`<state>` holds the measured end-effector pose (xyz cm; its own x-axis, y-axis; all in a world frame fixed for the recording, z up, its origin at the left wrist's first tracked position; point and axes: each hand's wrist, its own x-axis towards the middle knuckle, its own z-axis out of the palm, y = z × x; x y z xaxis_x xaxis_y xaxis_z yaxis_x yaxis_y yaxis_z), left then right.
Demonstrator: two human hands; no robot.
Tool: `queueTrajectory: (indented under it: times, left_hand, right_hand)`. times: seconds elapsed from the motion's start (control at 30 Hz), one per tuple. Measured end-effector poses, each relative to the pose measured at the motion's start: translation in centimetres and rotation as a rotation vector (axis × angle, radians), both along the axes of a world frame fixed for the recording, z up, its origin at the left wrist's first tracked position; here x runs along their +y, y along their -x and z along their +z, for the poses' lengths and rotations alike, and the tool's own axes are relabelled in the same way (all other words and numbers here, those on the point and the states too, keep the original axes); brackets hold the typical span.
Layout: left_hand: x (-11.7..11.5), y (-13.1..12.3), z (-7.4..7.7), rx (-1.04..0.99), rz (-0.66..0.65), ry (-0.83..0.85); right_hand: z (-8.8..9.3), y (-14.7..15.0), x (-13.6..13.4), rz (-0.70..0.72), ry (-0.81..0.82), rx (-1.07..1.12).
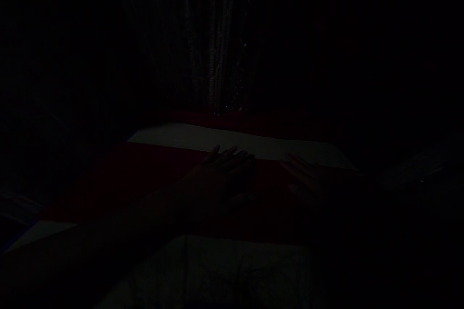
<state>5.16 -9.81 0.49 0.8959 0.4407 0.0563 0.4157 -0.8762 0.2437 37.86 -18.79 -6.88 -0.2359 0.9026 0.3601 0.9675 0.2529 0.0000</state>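
In very dim light, a red and pale striped cloth (145, 169) lies spread out before me. My left hand (221, 178) rests on its wide red stripe, with the fingers stretched towards the pale band (181, 135) beyond. To the right, my right hand (304, 178) lies near the same band, fingers extended and apart. Neither hand shows anything held. The right wrist and forearm are lost in the dark.
Past the cloth's far edge, faint upright strands with small glints (217, 72) hang or stand. A second pale stripe (246, 265) lies nearest me, with dark shadows over it. Both sides are too dark to make out.
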Motion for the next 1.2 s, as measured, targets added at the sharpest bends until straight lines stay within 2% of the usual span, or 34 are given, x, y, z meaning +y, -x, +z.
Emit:
queueTrajectory:
  times: [0.17, 0.43, 0.67, 0.77, 0.9, 1.07, 1.2]
  left_hand:
    - [-0.1, 0.1, 0.0, 0.021, 0.001, 0.067]
    - [0.2, 0.1, -0.7, -0.002, -0.015, 0.063]
    - [-0.1, 0.0, -0.3, -0.014, -0.002, 0.029]
    - [-0.6, -0.1, 0.3, -0.046, -0.003, -0.031]
    - [-0.9, -0.3, 0.7, -0.010, -0.002, 0.063]
    - [-0.7, -0.4, 0.6, -0.067, 0.008, 0.050]
    - [-0.4, -0.3, 0.3, -0.044, 0.009, 0.048]
  right_hand:
    - [-0.1, -1.1, -0.3, -0.004, 0.106, -0.011]
    - [1.5, -2.1, 0.0, 0.036, 0.226, -0.037]
    - [2.4, 1.0, -1.4, -0.014, 0.101, 0.020]
    - [2.1, 0.2, -0.9, -0.002, 0.075, -0.008]
    - [1.2, -2.2, 0.3, 0.046, 0.186, -0.083]
    - [0.6, -2.6, 0.1, 0.059, 0.065, -0.047]
    - [0.3, -3.0, 0.3, 0.054, 0.126, -0.033]
